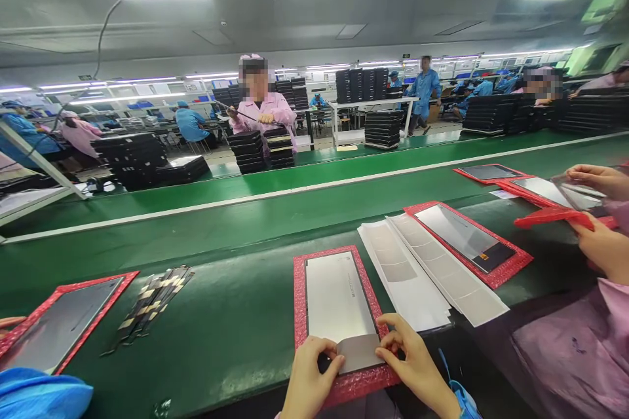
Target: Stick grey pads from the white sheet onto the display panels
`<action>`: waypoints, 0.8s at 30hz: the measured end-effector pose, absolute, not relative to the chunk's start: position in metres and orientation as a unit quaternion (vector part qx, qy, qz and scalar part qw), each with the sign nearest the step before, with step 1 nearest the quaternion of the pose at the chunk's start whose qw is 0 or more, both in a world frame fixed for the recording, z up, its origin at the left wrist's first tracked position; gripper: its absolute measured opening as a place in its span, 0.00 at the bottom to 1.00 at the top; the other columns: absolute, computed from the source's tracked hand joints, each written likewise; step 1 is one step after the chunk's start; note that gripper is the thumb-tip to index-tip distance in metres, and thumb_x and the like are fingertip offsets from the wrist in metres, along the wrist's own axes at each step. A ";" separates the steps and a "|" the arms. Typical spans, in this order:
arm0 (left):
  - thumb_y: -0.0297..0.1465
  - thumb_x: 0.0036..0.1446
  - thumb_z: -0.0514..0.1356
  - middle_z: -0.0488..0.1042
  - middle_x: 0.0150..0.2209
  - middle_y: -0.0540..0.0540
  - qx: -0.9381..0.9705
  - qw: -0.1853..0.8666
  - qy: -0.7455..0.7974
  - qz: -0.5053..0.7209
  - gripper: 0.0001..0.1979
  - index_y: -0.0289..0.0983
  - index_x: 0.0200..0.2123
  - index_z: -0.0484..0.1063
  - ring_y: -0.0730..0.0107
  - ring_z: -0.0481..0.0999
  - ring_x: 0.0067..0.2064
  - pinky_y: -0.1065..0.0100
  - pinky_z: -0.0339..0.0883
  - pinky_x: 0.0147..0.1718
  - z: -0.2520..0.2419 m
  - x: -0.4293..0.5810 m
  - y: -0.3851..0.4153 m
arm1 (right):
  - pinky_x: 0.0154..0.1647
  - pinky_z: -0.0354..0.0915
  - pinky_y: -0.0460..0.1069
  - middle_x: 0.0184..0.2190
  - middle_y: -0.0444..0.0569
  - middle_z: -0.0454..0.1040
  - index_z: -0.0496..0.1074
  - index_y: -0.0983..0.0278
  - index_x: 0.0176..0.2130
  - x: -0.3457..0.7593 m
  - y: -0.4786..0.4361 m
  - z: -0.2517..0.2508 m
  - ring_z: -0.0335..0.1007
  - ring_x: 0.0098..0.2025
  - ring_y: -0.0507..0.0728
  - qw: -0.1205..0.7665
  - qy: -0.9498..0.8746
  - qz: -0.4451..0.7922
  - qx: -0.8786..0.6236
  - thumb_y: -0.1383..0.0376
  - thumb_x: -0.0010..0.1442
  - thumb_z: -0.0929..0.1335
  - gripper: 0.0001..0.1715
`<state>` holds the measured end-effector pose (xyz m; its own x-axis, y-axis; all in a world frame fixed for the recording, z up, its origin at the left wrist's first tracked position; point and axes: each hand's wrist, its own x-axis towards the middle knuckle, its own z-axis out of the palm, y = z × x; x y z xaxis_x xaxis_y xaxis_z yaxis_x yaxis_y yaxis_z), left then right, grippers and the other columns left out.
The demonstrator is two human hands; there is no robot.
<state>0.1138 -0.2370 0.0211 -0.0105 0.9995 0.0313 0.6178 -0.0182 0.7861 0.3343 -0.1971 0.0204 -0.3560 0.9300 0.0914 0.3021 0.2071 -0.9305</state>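
Observation:
In front of me a silver display panel (339,294) lies on a sheet of red bubble wrap (301,275). A grey adhesive strip (360,351) crosses the panel's near end. My left hand (314,370) pinches the strip's left end between thumb and finger. At its right end, my right hand (410,360) grips the strip with thumb and fingertips, the other fingers curled. Whether the strip touches the panel all along, I cannot tell. Right of the panel lie white backing sheets (393,275) bearing more grey strips.
Thin dark flex strips (154,298) lie in a pile on the green bench (236,314). More panels on red wrap sit left and right. At the right, a co-worker's hands (602,209) handle red wrap. Stacked black trays (246,152) stand across the conveyor (275,209).

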 end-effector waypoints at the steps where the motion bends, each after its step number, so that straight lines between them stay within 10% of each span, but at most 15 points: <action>1: 0.32 0.51 0.59 0.74 0.31 0.47 0.637 0.297 0.634 0.322 0.04 0.39 0.29 0.71 0.64 0.72 0.36 0.65 0.63 0.38 0.021 0.114 -0.237 | 0.31 0.62 0.45 0.28 0.41 0.68 0.60 0.60 0.46 0.334 -0.197 0.021 0.69 0.30 0.51 0.352 -0.692 0.447 -0.445 0.71 0.53 0.64 0.19; 24: 0.31 0.50 0.60 0.75 0.30 0.48 0.634 0.293 0.636 0.329 0.03 0.39 0.29 0.72 0.64 0.72 0.36 0.65 0.63 0.38 0.026 0.115 -0.238 | 0.30 0.63 0.45 0.30 0.42 0.69 0.62 0.60 0.45 0.334 -0.197 0.010 0.69 0.30 0.51 0.365 -0.712 0.415 -0.433 0.69 0.55 0.63 0.17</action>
<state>0.1145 -0.2377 0.0256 -0.0251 0.9988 0.0432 0.6130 -0.0188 0.7899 0.3335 -0.1972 0.0099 -0.3592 0.9192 0.1612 0.3137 0.2816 -0.9068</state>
